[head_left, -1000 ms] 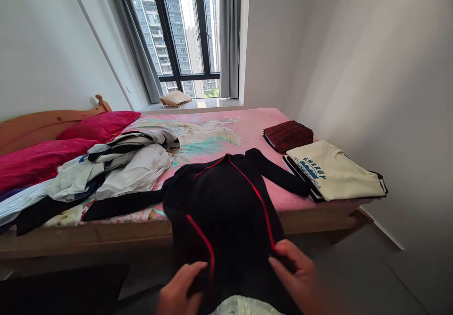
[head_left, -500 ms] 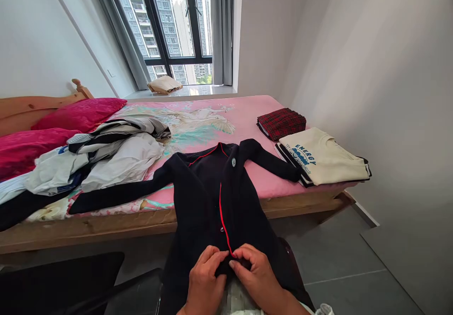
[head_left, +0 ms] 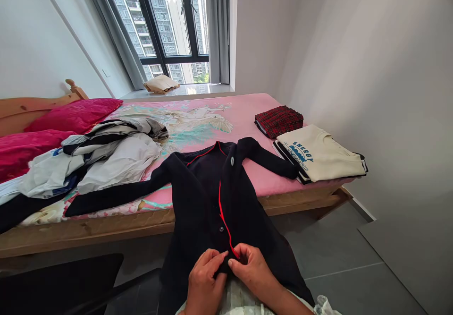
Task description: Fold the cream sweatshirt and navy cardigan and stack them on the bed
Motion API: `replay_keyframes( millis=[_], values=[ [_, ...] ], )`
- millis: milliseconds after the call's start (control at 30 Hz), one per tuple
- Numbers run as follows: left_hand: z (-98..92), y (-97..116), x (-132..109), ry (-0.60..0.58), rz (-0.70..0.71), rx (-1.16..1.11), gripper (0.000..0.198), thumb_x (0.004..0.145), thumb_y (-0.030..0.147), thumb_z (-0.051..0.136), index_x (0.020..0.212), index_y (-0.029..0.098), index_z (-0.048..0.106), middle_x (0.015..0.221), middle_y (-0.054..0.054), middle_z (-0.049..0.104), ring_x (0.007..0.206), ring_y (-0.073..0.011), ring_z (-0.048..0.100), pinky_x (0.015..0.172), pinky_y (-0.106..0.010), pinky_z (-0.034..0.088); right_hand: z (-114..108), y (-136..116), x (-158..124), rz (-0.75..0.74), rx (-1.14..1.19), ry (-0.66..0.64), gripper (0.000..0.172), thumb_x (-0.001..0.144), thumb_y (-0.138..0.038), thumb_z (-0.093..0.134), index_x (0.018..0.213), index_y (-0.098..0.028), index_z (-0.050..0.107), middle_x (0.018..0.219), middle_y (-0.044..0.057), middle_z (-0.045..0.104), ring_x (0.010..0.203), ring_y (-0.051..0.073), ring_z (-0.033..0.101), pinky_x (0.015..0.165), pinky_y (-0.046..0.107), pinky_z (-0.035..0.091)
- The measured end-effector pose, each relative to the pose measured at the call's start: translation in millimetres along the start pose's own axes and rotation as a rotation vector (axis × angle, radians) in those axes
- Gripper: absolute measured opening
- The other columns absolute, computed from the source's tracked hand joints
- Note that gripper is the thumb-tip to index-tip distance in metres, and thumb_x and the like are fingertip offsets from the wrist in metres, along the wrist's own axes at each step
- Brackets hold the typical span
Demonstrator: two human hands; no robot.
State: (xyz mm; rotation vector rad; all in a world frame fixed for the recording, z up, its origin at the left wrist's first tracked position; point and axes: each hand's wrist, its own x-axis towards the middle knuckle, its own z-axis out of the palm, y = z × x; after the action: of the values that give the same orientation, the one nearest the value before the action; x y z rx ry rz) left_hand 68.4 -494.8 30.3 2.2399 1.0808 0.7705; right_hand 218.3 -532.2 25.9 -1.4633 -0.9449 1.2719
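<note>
In front of the person, a black long-sleeved cardigan with thin red piping is lying shoulders-first across the near edge of a low wooden bed, its body hanging down toward the person. Low at its front, the left hand is pinching the dark cloth with curled fingers, tips closed, and the right hand is nipping the red-trimmed edge between thumb and forefinger; the two are nearly meeting.

On the left, a loose heap of crumpled white, grey and striped clothes is crowding one outstretched sleeve. On the right, the other sleeve is ending right beside a folded cream sweatshirt with blue "ENERGY" lettering, which is topping black-and-white folded garments. A folded red-and-black plaid piece is resting just behind. Magenta pillows are slumping by the headboard.

A pink sheet printed with a pale bird is covering the mattress. A flat black object, which I can't identify, is filling the lower left. Beyond, a folded beige cloth is lying on the glossy windowsill, grey curtains are flanking a dark-framed window, and grey tiles are covering the floor.
</note>
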Motion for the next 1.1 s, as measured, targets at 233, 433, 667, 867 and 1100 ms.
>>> replay_keyframes(
  millis=[233,433,667,867,1100],
  values=[
    [-1.0,12.0,1.0,-0.182,0.026,-0.165,0.038,0.082,0.014,0.049,0.12,0.016,0.058,0.093,-0.01,0.06,0.086,-0.0158,0.059,0.078,-0.027,0.052,-0.5,-4.9,1.2,0.034,0.042,0.056,0.017,0.067,-0.03,0.063,0.064,-0.015,0.057,0.059,-0.002,0.053,0.057,0.01,0.043,0.056,0.022,0.037],
    [7.4,1.9,-1.5,-0.04,-0.046,-0.219,0.03,0.088,0.022,0.046,0.111,0.02,0.064,0.083,-0.005,0.063,0.074,-0.0117,0.061,0.067,-0.022,0.053,-2.4,-1.3,-0.1,-0.032,0.022,0.036,0.022,0.072,-0.035,0.061,0.071,-0.013,0.061,0.063,0.0,0.056,0.06,0.011,0.047,0.059,0.023,0.039],
    [-0.7,1.3,-1.3,-0.006,-0.085,-0.131,0.04,0.083,0.021,0.053,0.122,0.024,0.057,0.093,-0.003,0.069,0.081,-0.0118,0.064,0.077,-0.022,0.054,-11.7,-0.8,-5.3,-0.122,-0.019,-0.039,0.025,0.08,-0.036,0.052,0.081,-0.014,0.066,0.072,0.003,0.062,0.07,0.016,0.055,0.067,0.028,0.044],
    [-4.5,0.5,5.8,-0.117,-0.092,-0.18,0.049,0.079,0.016,0.051,0.127,0.025,0.053,0.091,-0.003,0.069,0.083,-0.0127,0.063,0.08,-0.025,0.053,-10.9,0.3,3.6,-0.051,0.091,-0.151,0.008,0.069,-0.023,0.057,0.068,-0.017,0.053,0.06,-0.004,0.053,0.056,0.009,0.046,0.056,0.021,0.037],
    [2.6,-2.8,11.3,-0.185,-0.403,-0.471,0.049,0.07,0.016,0.054,0.119,0.02,0.059,0.079,0.0,0.065,0.075,-0.0128,0.06,0.073,-0.026,0.049,-14.4,2.7,6.6,-0.166,-0.264,-0.178,0.008,0.064,-0.011,0.05,0.067,-0.017,0.053,0.06,-0.005,0.049,0.055,0.007,0.041,0.052,0.019,0.03]
  ],
)
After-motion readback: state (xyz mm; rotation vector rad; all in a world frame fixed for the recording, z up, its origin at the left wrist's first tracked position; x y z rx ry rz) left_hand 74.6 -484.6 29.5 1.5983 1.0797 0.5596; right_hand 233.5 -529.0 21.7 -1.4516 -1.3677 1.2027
